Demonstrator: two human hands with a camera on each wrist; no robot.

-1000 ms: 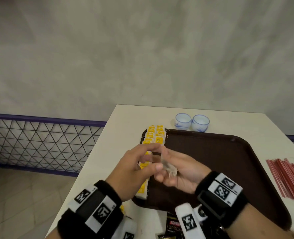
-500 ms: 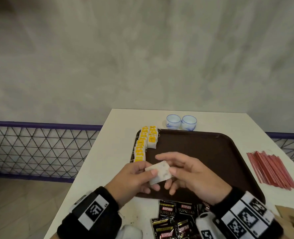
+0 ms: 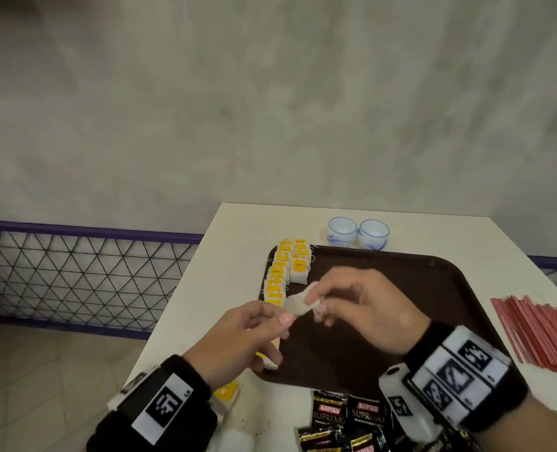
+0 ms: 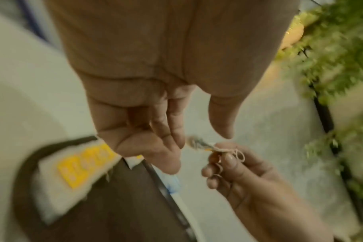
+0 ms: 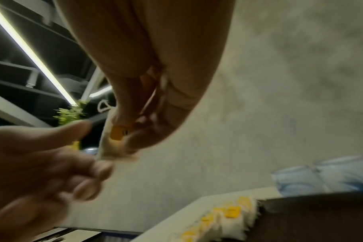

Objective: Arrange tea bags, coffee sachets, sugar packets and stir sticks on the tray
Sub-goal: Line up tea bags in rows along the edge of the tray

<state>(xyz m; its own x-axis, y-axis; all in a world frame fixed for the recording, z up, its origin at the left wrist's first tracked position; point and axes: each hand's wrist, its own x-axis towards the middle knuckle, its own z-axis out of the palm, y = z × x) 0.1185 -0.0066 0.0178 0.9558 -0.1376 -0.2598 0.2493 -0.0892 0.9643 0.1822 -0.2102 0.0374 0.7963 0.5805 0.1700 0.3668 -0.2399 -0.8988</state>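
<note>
A small white paper tea bag with a yellow tag and a loose string (image 3: pixel 298 304) is held in the air above the left part of the dark brown plastic tray (image 3: pixel 433 288), just in front of the rows of matching white-and-yellow tea bags (image 3: pixel 287 269) laid along the tray's left edge. The right hand (image 3: pixel 362 308) pinches it at the tagged end, thumb and fingertips closed on the paper, as the right wrist view shows. The left hand (image 3: pixel 238 340) meets the bag's other end at thumb and forefinger; in the left wrist view its fingers are only loosely curled with a gap to the thumb, so a firm grip there cannot be confirmed — contact at most. The bag is judged very light, soft and easily crumpled, its paper thin enough to tear and its string apt to snag; it is best taken by the flat edges or by the tag, not by the string, and laid down flat rather than dropped. Black coffee sachets (image 3: pixel 345 415) lie on the white surface (image 3: pixel 238 243) off the tray's near edge, a bundle of thin red stir sticks (image 3: pixel 538 334) lies off its right edge, and two small blue-and-white cups (image 3: pixel 358 231) stand beyond its far edge.
</note>
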